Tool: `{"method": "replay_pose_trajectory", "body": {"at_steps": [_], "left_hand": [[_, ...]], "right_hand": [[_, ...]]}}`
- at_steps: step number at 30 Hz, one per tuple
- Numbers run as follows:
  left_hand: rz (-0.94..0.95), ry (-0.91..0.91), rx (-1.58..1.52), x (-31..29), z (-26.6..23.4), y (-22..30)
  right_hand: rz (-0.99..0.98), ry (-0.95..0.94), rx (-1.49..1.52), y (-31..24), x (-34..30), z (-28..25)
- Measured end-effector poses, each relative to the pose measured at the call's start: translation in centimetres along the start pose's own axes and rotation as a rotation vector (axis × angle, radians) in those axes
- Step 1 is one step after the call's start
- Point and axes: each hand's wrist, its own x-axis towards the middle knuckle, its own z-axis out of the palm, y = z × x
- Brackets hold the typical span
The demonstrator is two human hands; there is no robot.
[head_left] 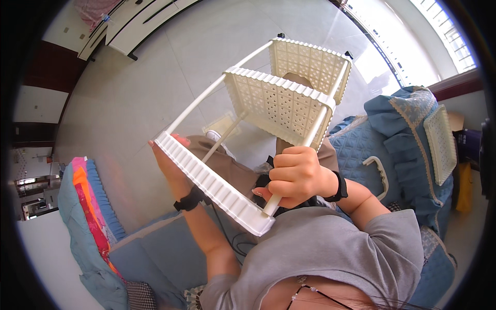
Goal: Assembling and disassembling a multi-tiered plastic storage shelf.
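A cream-white plastic shelf rack (pixel 279 103) lies tilted across my lap, its perforated tiers joined by round poles. Small black casters (pixel 281 35) stick out from its far end. My right hand (pixel 299 175) is closed round a pole (pixel 313 129) just beside the nearest tier (pixel 212 181). At that tier's left end, my left hand (pixel 170 160) holds the outer edge and corner; the tier hides part of its fingers. The nearest tier shows mostly its ribbed rim, turned toward me.
On the blue quilted sofa (pixel 356 150) to my right lie a white curved handle (pixel 381 175) and another perforated white panel (pixel 440 145). Folded bright cloth (pixel 88 201) rests at the left. A white drawer cabinet (pixel 139 31) stands across the tiled floor (pixel 124 98).
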Motion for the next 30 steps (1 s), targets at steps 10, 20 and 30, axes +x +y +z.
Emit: {"method": "replay_pose_trajectory", "body": {"at_steps": [10, 20, 30], "left_hand": [[0.031, 0.030, -0.525, 0.7, -2.8, 0.3], [0.289, -0.568, -0.342, -7.0, -2.6, 14.2], [0.917, 0.125, 0.323, -5.3, 2.7, 5.1]], "right_hand": [[-0.172, 0.140, 0.003, -1.3, -1.5, -1.0], [-0.231, -0.137, 0.065, -0.2, -2.3, 0.3], [0.192, -1.125, 0.090, -0.5, -8.1, 2.5]]}}
